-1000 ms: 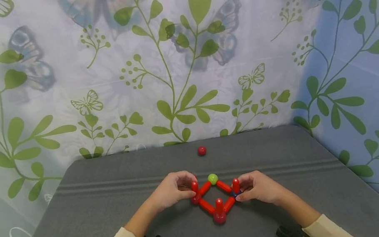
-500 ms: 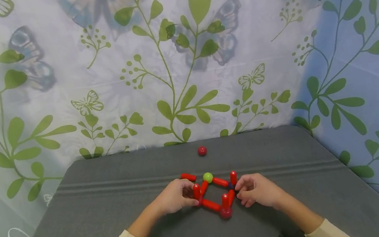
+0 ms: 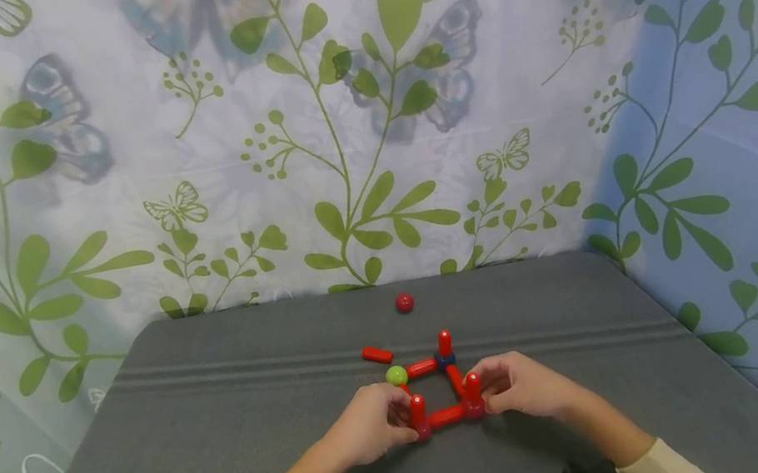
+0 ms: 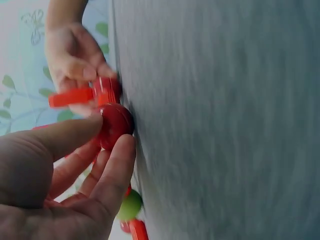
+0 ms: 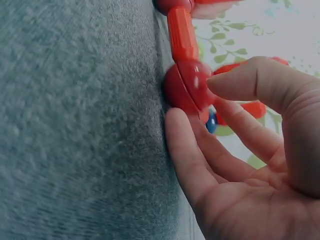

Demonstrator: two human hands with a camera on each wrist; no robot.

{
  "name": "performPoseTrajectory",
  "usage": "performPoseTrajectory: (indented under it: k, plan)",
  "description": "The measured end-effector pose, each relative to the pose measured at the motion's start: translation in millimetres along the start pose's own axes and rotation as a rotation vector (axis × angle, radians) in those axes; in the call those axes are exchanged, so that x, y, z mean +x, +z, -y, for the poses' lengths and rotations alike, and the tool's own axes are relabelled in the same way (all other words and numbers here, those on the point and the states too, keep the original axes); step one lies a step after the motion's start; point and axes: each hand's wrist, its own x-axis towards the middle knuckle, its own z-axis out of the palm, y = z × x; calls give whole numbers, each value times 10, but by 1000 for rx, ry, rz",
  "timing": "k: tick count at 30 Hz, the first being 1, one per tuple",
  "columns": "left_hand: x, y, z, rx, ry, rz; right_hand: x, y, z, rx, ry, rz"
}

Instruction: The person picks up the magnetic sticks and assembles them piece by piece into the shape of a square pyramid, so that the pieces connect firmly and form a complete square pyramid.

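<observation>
A four-rod red square frame [image 3: 435,389] is being pinched at its 6 o'clock corner balls by the left hand [image 3: 374,423] and right hand [image 3: 520,386], three uprights being fitted already, with a loose rod [image 3: 376,354] and red ball [image 3: 403,302] lying unused at 12 o'clock.

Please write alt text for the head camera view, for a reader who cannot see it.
Two hands, left hand and right hand, pinch the near corners of a red rod-and-ball frame on a grey table. Behind it lie a loose red rod and red ball.

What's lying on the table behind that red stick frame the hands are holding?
Behind the frame lie a loose red stick and, farther back, a red ball on the grey table. The hands cover the frame's near corners, so anything beneath them is hidden.
</observation>
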Motion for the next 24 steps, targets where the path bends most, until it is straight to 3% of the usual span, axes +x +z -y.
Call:
performPoseTrajectory:
  k: [6, 12, 17, 24]
  plan:
    - [-30, 141, -122, 16, 26, 6, 72, -3, -51, -117, -8, -90]
    - [-9, 181, -157, 29, 57, 26, 114, -28, -112, -150, -5, -151]
    - [20, 78, -122, 38, 62, 30, 120, -48, -119, -146, -12, -151]
    - [119, -191, 39, 38, 106, -30, 116, -56, -91, -129, -13, -152]
